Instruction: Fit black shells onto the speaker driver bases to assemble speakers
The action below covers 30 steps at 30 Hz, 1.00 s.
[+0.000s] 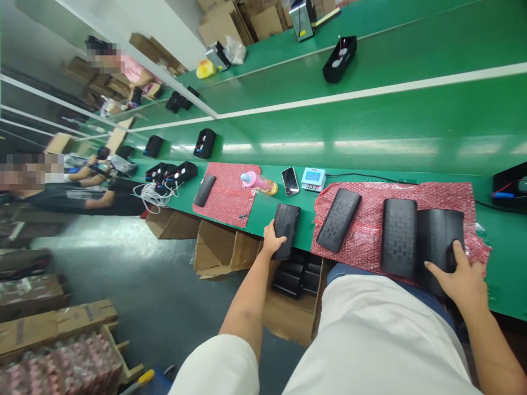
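Note:
My left hand [272,240] grips a black ribbed case [286,226] at its near end, at the edge of the green bench [370,131]. My right hand [460,277] is closed on the near edge of another black case [438,241] that lies on red bubble wrap [366,236]. Two more black cases, one [338,219] tilted and one [399,237] upright, lie on the same wrap between my hands. Below the bench edge an open cardboard box [290,312] holds several more black cases [294,277].
A phone [290,181], a small blue-screen meter [313,179] and a pink-topped bottle [258,184] lie behind the cases. A second red wrap [230,195] with a black case [205,190] sits to the left. Other people work further along. Cardboard boxes stand on the floor.

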Tool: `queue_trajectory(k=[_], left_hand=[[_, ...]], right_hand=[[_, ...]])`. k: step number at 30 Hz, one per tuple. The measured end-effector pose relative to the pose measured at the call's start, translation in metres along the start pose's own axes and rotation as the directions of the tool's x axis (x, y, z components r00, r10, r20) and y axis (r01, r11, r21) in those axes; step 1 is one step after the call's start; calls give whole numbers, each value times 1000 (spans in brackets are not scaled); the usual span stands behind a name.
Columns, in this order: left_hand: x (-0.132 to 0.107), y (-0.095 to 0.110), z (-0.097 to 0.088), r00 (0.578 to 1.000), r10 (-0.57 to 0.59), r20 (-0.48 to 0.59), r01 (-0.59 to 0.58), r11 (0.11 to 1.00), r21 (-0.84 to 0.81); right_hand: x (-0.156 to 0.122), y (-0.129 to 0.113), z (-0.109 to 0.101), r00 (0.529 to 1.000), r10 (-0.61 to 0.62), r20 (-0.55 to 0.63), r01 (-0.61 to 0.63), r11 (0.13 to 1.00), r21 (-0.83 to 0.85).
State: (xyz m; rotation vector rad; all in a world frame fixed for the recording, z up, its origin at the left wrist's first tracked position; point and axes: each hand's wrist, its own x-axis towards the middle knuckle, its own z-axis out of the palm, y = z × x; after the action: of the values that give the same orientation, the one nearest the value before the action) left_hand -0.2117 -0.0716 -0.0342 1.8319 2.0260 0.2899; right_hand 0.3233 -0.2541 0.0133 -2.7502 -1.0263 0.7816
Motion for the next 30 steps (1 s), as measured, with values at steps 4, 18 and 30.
queue_trajectory(k=[4, 18, 30], left_hand=[[-2, 5, 2, 1000, -25, -2, 25, 999, 41], [-6, 20, 6, 994, -107, -26, 109, 987, 117], [-24, 42, 17, 990, -77, -118, 116, 920, 374]], right_hand=[[7, 4, 7, 999, -40, -6, 41, 997, 58], [66, -4, -61, 1000, -23, -21, 31, 603, 797], [286, -212, -82, 973, -215, -84, 169, 415, 894]])
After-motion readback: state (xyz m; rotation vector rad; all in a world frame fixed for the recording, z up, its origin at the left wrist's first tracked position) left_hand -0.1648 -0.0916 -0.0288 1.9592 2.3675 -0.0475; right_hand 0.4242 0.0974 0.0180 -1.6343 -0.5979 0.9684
